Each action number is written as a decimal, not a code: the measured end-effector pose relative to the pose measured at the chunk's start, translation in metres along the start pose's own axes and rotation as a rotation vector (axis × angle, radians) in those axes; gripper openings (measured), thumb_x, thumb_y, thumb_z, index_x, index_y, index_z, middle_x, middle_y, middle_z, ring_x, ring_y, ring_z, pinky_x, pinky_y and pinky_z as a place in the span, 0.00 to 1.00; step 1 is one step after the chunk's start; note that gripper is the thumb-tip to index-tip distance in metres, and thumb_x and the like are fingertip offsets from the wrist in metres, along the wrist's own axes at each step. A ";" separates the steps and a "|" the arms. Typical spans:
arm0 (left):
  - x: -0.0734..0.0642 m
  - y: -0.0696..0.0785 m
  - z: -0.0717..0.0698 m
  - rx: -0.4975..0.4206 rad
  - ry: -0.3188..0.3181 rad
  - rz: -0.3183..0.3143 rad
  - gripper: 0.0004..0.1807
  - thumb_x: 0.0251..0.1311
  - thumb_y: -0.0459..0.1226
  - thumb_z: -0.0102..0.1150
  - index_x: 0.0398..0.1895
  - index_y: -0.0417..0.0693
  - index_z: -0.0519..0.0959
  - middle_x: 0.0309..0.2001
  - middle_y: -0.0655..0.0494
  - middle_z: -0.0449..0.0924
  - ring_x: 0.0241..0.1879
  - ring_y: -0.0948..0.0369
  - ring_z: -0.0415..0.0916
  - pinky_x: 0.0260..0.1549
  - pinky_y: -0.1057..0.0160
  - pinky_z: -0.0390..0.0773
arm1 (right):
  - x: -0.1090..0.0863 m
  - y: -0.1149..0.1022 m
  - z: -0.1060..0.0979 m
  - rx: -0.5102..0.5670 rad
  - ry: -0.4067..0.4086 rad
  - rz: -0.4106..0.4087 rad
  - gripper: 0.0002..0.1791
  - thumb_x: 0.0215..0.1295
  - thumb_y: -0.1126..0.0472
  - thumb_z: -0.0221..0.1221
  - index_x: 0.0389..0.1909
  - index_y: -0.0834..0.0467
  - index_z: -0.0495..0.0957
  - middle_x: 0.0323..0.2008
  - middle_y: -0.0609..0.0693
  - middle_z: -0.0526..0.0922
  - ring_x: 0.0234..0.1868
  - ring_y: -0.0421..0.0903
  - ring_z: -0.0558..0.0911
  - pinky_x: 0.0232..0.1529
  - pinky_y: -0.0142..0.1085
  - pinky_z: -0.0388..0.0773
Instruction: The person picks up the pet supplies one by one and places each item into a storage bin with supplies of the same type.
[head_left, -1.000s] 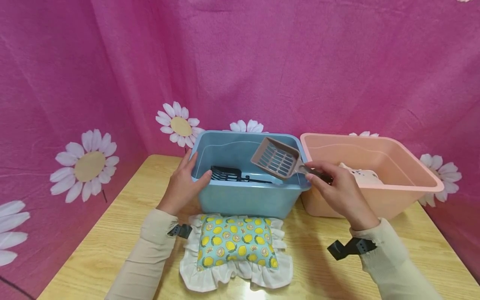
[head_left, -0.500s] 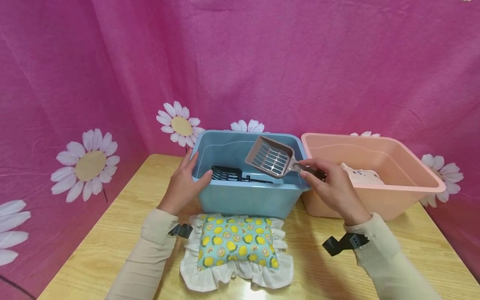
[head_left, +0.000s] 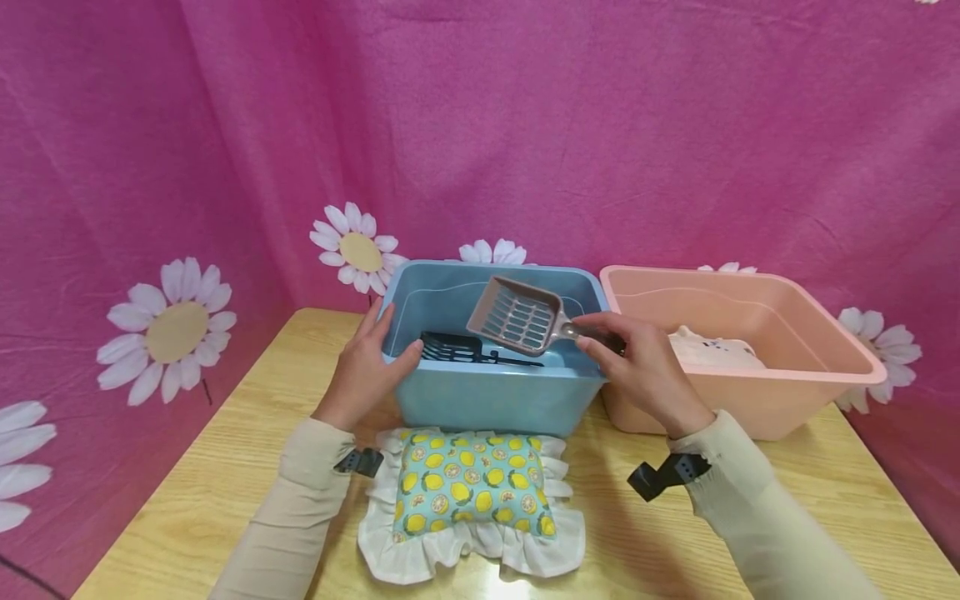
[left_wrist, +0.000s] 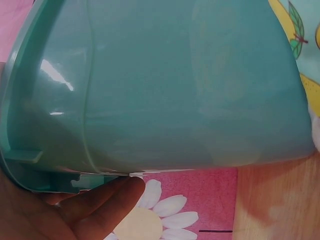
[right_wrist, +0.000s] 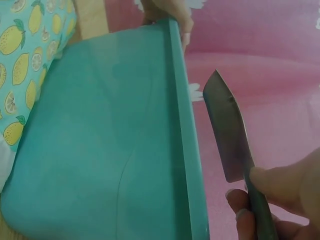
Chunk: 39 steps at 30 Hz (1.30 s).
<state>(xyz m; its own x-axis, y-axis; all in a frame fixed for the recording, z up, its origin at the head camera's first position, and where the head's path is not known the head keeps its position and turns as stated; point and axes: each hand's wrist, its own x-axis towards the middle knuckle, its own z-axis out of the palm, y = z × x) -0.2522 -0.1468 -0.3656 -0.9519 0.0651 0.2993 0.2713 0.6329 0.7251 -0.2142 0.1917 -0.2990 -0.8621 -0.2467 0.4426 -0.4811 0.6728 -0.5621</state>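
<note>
My right hand (head_left: 648, 367) pinches the dark handle of a brown slotted litter scoop (head_left: 517, 317), held tilted over the blue plastic tub (head_left: 495, 400). Side-on, the scoop (right_wrist: 227, 130) appears beyond the tub's rim in the right wrist view. My left hand (head_left: 367, 362) grips the tub's near left corner, thumb by the front rim and fingers along the left side. Below the rim, its fingers (left_wrist: 110, 205) show in the left wrist view. Inside the tub lies a black slotted scoop (head_left: 453, 347), its lower part hidden by the front wall.
A pink tub (head_left: 795, 379) stands to the right, with a whitish, dark-spotted thing (head_left: 712, 350) partly visible inside. In front of the blue tub lies a lemon-print cushion (head_left: 472, 483) with white frills. A pink flowered cloth (head_left: 525, 142) hangs behind the wooden table (head_left: 210, 492).
My right hand has moved left with the brown litter scoop, carrying it farther over the blue tub. The left hand keeps its place at the corner.
</note>
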 end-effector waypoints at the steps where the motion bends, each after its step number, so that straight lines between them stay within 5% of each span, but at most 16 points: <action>1: 0.000 0.000 0.000 -0.002 -0.001 -0.001 0.45 0.59 0.57 0.56 0.76 0.49 0.53 0.77 0.53 0.43 0.69 0.43 0.56 0.47 0.41 0.76 | 0.002 -0.001 0.001 -0.008 -0.008 -0.004 0.15 0.65 0.64 0.61 0.52 0.59 0.81 0.39 0.53 0.84 0.33 0.46 0.76 0.31 0.31 0.74; 26: 0.000 -0.001 0.000 0.017 -0.002 -0.011 0.46 0.60 0.56 0.56 0.76 0.49 0.52 0.77 0.52 0.43 0.69 0.43 0.55 0.49 0.41 0.76 | 0.021 -0.003 0.018 -0.048 -0.056 -0.065 0.14 0.66 0.63 0.60 0.52 0.59 0.81 0.45 0.55 0.84 0.38 0.48 0.78 0.40 0.42 0.76; 39: 0.001 -0.001 0.000 0.022 -0.001 0.004 0.45 0.60 0.57 0.56 0.76 0.50 0.52 0.77 0.55 0.43 0.69 0.44 0.56 0.49 0.41 0.75 | 0.034 0.005 0.022 0.010 -0.129 0.063 0.16 0.64 0.61 0.63 0.53 0.59 0.80 0.46 0.56 0.84 0.43 0.49 0.80 0.46 0.44 0.78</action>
<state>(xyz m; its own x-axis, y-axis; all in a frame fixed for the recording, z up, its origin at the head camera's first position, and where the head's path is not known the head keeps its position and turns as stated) -0.2538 -0.1473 -0.3658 -0.9509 0.0683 0.3018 0.2720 0.6497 0.7099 -0.2498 0.1710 -0.3021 -0.9036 -0.2926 0.3128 -0.4264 0.6831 -0.5929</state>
